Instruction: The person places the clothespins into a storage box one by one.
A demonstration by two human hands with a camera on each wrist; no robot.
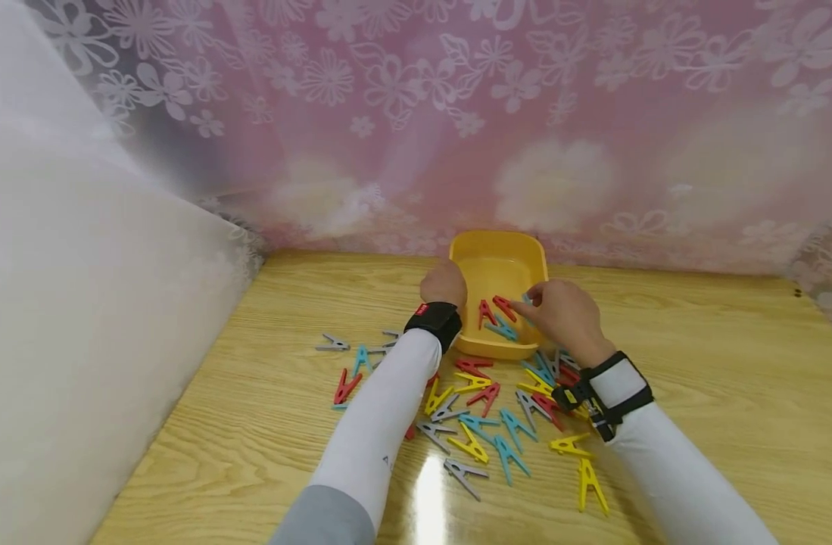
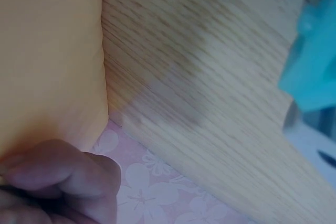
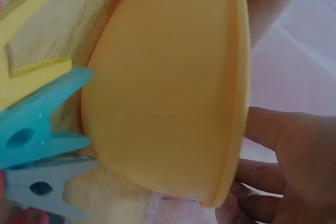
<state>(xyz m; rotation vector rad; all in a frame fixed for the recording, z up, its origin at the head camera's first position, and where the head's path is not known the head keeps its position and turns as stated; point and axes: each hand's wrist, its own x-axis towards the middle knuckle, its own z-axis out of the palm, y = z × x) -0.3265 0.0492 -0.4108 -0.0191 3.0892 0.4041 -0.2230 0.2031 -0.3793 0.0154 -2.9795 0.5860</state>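
A yellow plastic basin (image 1: 499, 270) stands against the back curtain, with red clothespins (image 1: 485, 312) and a blue clothespin (image 1: 503, 328) inside. My right hand (image 1: 564, 316) is over its right rim, thumb and forefinger bent around another blue clothespin (image 1: 528, 300). In the right wrist view its fingers (image 3: 262, 174) show past the rim, and that clothespin is hidden. My left hand (image 1: 444, 284) is at the left rim. The left wrist view shows its curled fingers (image 2: 68, 174) beside the basin wall (image 2: 50, 66); whether they hold anything is hidden.
Many loose clothespins, yellow (image 1: 588, 484), grey (image 1: 465, 477) and red (image 1: 346, 386), lie scattered on the wooden table (image 1: 252, 424) in front of the basin and left of it. A flowered curtain (image 1: 402, 136) hangs behind; a white surface (image 1: 82, 265) rises at the left.
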